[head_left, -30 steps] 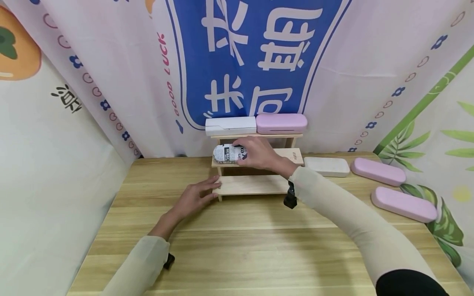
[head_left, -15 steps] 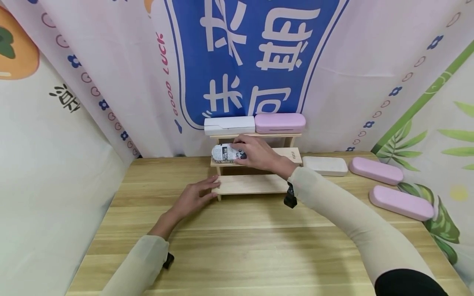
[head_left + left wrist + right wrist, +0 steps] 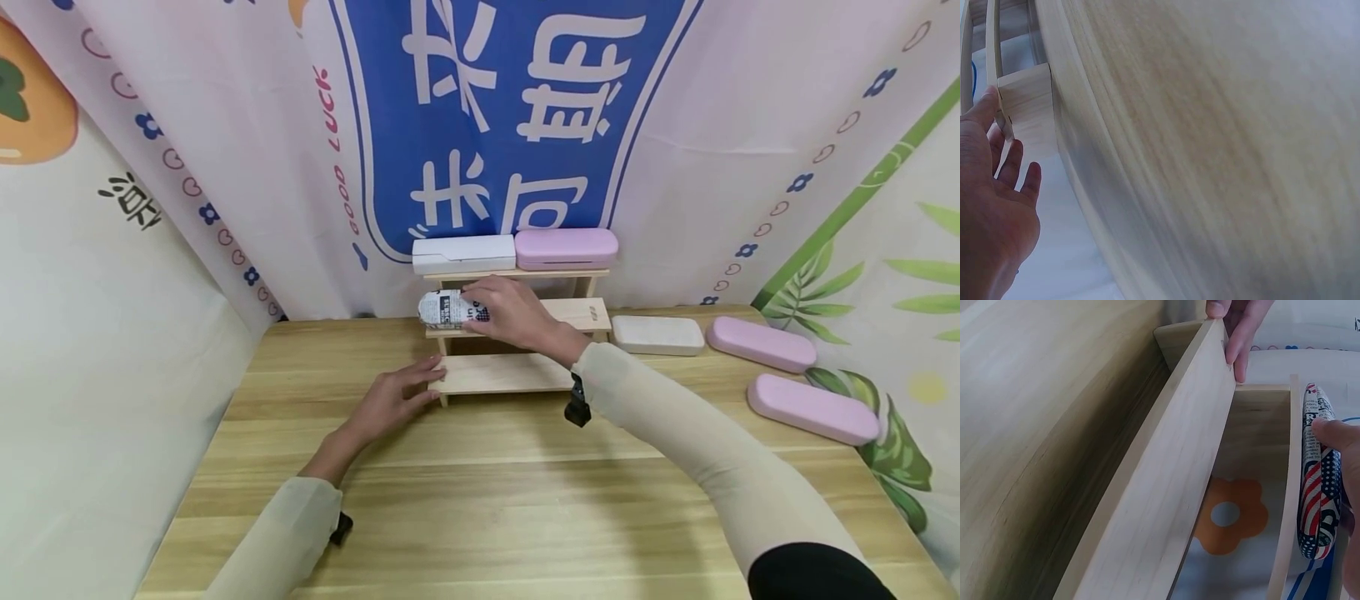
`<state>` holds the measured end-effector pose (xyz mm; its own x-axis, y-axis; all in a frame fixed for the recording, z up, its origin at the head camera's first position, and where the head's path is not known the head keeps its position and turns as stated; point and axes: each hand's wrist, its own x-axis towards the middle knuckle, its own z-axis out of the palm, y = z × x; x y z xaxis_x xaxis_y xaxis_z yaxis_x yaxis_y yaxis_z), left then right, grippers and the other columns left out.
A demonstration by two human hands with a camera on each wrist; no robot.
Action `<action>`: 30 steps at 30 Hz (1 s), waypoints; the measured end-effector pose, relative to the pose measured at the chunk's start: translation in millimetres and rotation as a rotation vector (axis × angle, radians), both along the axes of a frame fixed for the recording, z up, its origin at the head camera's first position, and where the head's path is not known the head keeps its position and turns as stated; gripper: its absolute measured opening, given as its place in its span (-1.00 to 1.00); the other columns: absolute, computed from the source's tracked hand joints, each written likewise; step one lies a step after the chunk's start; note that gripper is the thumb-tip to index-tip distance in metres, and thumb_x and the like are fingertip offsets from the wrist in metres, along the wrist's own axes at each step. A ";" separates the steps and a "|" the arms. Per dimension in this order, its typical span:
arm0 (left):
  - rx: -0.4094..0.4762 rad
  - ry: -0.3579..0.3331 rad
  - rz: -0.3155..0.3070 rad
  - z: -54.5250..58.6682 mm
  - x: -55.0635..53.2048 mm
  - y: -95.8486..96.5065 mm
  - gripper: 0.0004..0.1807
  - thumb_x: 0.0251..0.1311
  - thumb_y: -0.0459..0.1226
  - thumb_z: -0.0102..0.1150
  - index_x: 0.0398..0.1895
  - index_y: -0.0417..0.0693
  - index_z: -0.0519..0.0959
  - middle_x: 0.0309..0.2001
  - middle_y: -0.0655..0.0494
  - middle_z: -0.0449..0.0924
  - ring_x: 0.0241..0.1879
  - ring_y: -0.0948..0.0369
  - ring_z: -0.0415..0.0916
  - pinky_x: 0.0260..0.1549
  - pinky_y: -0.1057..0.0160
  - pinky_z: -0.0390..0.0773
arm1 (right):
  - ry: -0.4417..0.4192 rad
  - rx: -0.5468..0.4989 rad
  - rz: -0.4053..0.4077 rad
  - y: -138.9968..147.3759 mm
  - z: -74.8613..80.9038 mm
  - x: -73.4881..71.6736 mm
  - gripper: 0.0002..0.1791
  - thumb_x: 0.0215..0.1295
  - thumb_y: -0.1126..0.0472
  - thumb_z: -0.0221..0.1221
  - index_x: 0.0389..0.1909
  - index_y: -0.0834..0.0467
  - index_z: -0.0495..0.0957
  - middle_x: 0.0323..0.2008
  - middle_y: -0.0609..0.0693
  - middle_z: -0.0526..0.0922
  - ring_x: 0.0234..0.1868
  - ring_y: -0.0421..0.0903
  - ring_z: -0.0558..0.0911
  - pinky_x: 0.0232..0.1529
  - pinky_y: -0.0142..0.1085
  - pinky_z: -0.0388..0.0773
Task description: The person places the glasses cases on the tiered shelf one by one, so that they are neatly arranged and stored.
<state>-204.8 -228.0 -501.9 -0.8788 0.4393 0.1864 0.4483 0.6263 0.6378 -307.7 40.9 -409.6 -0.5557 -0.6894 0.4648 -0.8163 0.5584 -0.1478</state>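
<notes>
A three-tier wooden display rack (image 3: 498,375) stands at the back of the table. My right hand (image 3: 513,312) grips a glasses case (image 3: 442,310) with black-and-white newsprint, at the left part of the middle tier. The right wrist view shows red stripes and a starry patch on this glasses case (image 3: 1319,487); my palm hides part of it. At the bottom tier's left end, my left hand (image 3: 390,404) holds the board between thumb and fingers. In the left wrist view, the left hand (image 3: 997,200) meets the board's end.
On the top tier, a white case (image 3: 463,254) and a pink case (image 3: 566,249) lie side by side. Right of the rack lie another white case (image 3: 658,335) and two pink cases, one farther back (image 3: 761,343) and one nearer (image 3: 813,408). A printed curtain (image 3: 285,150) hangs behind the table.
My right hand has moved slightly left along the middle tier with the newsprint glasses case, whose end now reaches past the tier's left edge. My left hand keeps its place on the bottom tier.
</notes>
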 end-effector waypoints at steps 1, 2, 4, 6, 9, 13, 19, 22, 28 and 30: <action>-0.002 0.001 -0.001 0.0 -0.1 0.1 -0.58 0.45 -0.22 0.33 0.34 0.03 0.64 0.54 0.05 0.37 0.52 0.00 0.35 0.49 -0.06 0.39 | 0.003 -0.001 -0.003 -0.5 0.0 0.0 -0.47 0.27 -0.03 0.52 0.14 0.21 0.74 0.18 0.11 0.75 0.20 0.05 0.72 0.24 -0.10 0.70; -0.002 0.001 -0.001 0.0 -0.2 0.2 -0.58 0.45 -0.22 0.33 0.34 0.04 0.65 0.54 0.05 0.38 0.52 0.00 0.35 0.49 -0.06 0.39 | 0.005 -0.001 -0.006 -1.0 -0.1 0.0 -0.47 0.27 -0.03 0.52 0.14 0.21 0.73 0.18 0.11 0.75 0.19 0.06 0.72 0.24 -0.10 0.70; -0.003 0.002 -0.002 -0.1 -0.3 0.4 -0.58 0.45 -0.22 0.33 0.34 0.04 0.64 0.54 0.05 0.38 0.52 0.00 0.35 0.49 -0.06 0.38 | 0.010 0.005 -0.013 -1.8 0.0 0.0 -0.47 0.28 -0.03 0.51 0.14 0.21 0.73 0.18 0.11 0.75 0.19 0.06 0.73 0.25 -0.10 0.69; 0.000 0.004 -0.003 -0.3 -0.6 0.5 -0.58 0.45 -0.22 0.33 0.34 0.04 0.64 0.53 0.05 0.38 0.52 0.00 0.35 0.49 -0.05 0.38 | 0.015 0.014 -0.018 -2.5 0.1 -0.3 -0.46 0.29 -0.03 0.50 0.16 0.21 0.72 0.19 0.11 0.75 0.19 0.06 0.73 0.25 -0.10 0.69; 0.006 0.009 -0.006 0.0 -1.2 1.0 -0.58 0.44 -0.23 0.34 0.33 0.02 0.65 0.53 0.03 0.39 0.52 -0.01 0.36 0.49 -0.06 0.38 | 0.025 0.023 -0.023 -3.2 0.9 -0.2 -0.45 0.30 -0.04 0.50 0.17 0.22 0.71 0.19 0.11 0.75 0.20 0.06 0.73 0.25 -0.10 0.69; 0.006 0.012 -0.003 0.2 -2.2 1.2 -0.58 0.44 -0.22 0.34 0.33 0.02 0.65 0.53 0.04 0.39 0.52 -0.01 0.36 0.49 -0.06 0.38 | 0.037 0.024 -0.029 -4.0 1.0 -0.7 -0.45 0.30 -0.05 0.50 0.16 0.22 0.71 0.19 0.12 0.75 0.19 0.06 0.73 0.23 -0.11 0.71; -0.002 0.031 -0.005 0.2 -2.6 1.5 -0.58 0.43 -0.23 0.35 0.32 0.01 0.66 0.52 0.02 0.40 0.49 -0.04 0.39 0.47 -0.08 0.41 | 0.037 0.012 -0.024 -5.6 -0.3 -0.6 -0.45 0.29 -0.05 0.50 0.15 0.23 0.72 0.18 0.12 0.75 0.19 0.06 0.74 0.23 -0.12 0.71; -0.005 0.038 -0.006 0.2 -2.2 2.1 -0.58 0.43 -0.23 0.36 0.31 0.00 0.66 0.51 0.01 0.41 0.48 -0.04 0.40 0.47 -0.07 0.42 | 0.032 0.006 -0.020 -6.4 -0.9 -0.4 -0.44 0.28 -0.05 0.51 0.15 0.23 0.72 0.17 0.13 0.75 0.18 0.06 0.74 0.22 -0.13 0.71; -0.002 0.053 -0.011 0.2 -1.2 3.0 -0.58 0.42 -0.24 0.37 0.31 -0.02 0.66 0.49 -0.05 0.43 0.47 -0.08 0.41 0.45 -0.12 0.43 | 0.024 0.002 -0.021 -7.7 -2.1 -0.1 -0.44 0.27 -0.04 0.52 0.15 0.23 0.72 0.17 0.13 0.75 0.18 0.06 0.74 0.23 -0.13 0.71; 0.002 0.055 -0.011 0.6 -0.9 2.9 -0.58 0.41 -0.26 0.37 0.31 -0.03 0.66 0.49 -0.06 0.44 0.46 -0.09 0.42 0.44 -0.13 0.43 | 0.022 0.002 -0.021 -8.1 -2.4 0.0 -0.43 0.28 -0.04 0.51 0.16 0.24 0.71 0.18 0.13 0.75 0.19 0.06 0.73 0.25 -0.14 0.69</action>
